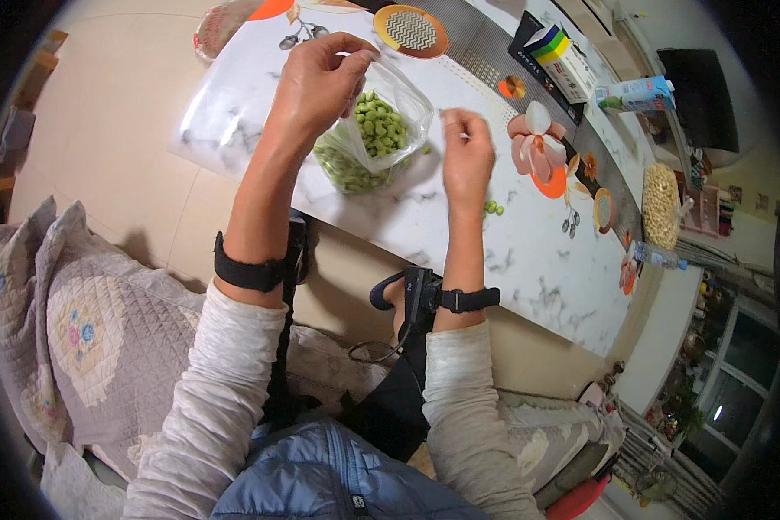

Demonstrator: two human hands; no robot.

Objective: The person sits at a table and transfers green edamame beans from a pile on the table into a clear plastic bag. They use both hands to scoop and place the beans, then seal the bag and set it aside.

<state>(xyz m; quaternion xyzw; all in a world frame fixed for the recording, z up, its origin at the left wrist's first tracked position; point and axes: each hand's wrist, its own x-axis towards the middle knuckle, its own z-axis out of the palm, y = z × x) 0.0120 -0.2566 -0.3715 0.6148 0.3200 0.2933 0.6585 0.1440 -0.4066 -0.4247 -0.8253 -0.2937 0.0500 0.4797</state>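
Note:
A clear plastic bag (416, 95) full of shelled green beans (380, 130) sits on the marble-patterned table, its mouth spread open. My left hand (321, 82) is raised at the bag's upper left, with thumb and fingers pinched on the edge of the plastic. Just right of the bag, my right hand (468, 160) hovers over the table with its fingers curled in. Whatever lies inside those fingers, if anything, is hidden. A few loose beans (493, 207) rest on the table beside my right wrist, and another lies close to the bag.
The table (529, 269) has a printed cover with flowers and orange circles. Toward its far right stand a white carton (562, 65), a blue carton (637, 94), a bag of pale pieces (660, 206) and a plastic bottle (659, 256). A quilted sofa cover (104, 338) is at left.

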